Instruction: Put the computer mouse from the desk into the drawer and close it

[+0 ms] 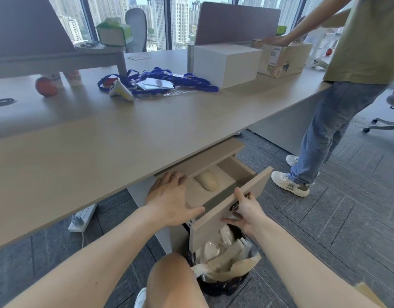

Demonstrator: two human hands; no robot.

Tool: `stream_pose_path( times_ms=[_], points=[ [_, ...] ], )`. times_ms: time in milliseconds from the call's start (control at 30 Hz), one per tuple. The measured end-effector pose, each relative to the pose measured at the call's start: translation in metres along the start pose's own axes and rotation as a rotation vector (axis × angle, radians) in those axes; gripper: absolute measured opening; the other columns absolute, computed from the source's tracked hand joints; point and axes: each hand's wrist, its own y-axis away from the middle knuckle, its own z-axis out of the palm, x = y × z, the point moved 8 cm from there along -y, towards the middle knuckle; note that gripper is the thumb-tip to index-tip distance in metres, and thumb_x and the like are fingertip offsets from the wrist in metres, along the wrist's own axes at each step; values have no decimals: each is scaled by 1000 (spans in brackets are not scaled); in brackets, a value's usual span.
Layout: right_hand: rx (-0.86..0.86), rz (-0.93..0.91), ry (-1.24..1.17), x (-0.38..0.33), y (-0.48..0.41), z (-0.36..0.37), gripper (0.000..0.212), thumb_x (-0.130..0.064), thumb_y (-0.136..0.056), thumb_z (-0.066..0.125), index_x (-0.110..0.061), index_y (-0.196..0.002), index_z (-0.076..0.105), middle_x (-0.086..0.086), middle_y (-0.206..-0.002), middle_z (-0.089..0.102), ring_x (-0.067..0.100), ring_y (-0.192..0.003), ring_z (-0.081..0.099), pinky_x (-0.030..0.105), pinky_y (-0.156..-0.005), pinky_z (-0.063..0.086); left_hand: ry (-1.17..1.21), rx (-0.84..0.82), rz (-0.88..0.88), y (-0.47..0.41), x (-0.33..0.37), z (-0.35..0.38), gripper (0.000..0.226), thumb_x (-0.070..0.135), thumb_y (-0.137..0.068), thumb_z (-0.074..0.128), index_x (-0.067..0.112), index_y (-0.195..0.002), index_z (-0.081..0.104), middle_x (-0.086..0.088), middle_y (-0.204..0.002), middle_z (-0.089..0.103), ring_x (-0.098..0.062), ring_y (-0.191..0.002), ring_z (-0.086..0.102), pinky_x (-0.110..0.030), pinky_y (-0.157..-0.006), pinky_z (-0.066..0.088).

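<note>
A full bin [222, 263] sits nearest. Above it, the right hand [245, 211] grips the open drawer's [231, 210] front panel; the left hand [171, 201] lies flat and released over the drawer. The mouse [207, 180] lies inside, under the desk [102, 141].

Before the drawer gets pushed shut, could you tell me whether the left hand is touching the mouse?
Apart. The head view shows bare drawer floor between the left hand and the mouse.

Mouse [207, 180] sits inside the open drawer [232, 204] under the desk [102, 138], bin [222, 263] right below the drawer front, lanyards [160, 82] up on the desktop.
</note>
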Motion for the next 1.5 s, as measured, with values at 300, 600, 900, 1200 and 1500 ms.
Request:
stream_pose_path(
  times_ms=[300, 600, 900, 1200, 1500],
  points=[
    [10, 50, -22, -17, -23, 55, 40, -41, -99, 47, -26, -136, 43, 3, -127, 43, 34, -116, 44, 63, -75, 57, -49, 138, 111, 0, -7, 3, 90, 65, -81, 55, 14, -151, 32, -1, -149, 40, -22, -134, 33, -37, -111, 31],
    [4, 80, -120, -23, -34, 83, 25, -20, -103, 34, -24, -120, 52, 13, -143, 43, 45, -140, 34, 66, -82, 53, 105, 259, 146, -5, -22, -1, 57, 17, -83, 72, 18, -138, 56, 6, -129, 57, -16, -114, 50, -34, -95, 48],
    [-40, 47, -142, -24, -42, 105, 51, -10, -102, 38, -33, -148, 33, 16, -153, 27, 43, -139, 30, 64, -86, 51, 145, 302, 150, -10, -29, 4, 75, -16, -67, 70, 19, -133, 60, 6, -124, 61, -17, -108, 55, -32, -84, 52],
    [-32, 48, -93, -27, -45, 111, 29, -9, -101, 35, -22, -126, 43, 16, -141, 35, 46, -137, 31, 62, -81, 52, 171, 302, 189, -12, -33, 7, 75, -17, -67, 67, 17, -133, 60, 4, -123, 61, -18, -106, 58, -38, -82, 55],
    [-37, 28, 153, -37, -21, 104, 37, -23, -102, 40, -25, -139, 42, 5, -153, 32, 38, -132, 36, 65, -85, 52, 140, 308, 211, -10, -31, 8, 79, -21, -63, 59, 16, -132, 59, 1, -124, 60, -23, -111, 56, -39, -88, 52]
  ],
)
